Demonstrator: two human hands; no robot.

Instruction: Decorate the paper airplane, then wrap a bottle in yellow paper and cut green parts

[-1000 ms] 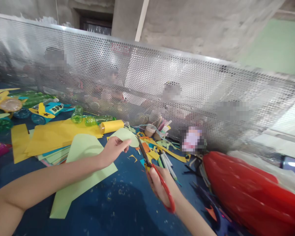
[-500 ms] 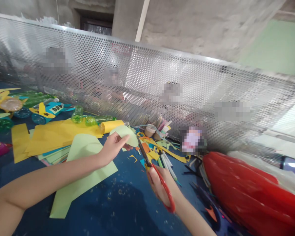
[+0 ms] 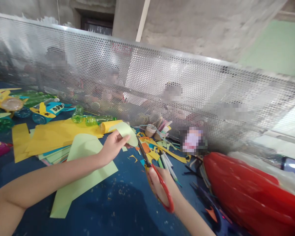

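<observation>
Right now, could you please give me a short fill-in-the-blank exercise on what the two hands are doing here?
The left hand pinches a rounded, pale ____ paper piece.
The right hand holds scissors with ____ handles.
The table beneath both hands is dark ____.
Missing words: green; red; blue.

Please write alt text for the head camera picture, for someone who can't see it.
A person's left hand holds a pale green paper piece while the right hand sets red-handled scissors to its edge. Below lies a blue table strewn with yellow paper, scraps and pens, with a perforated metal screen behind.
</observation>
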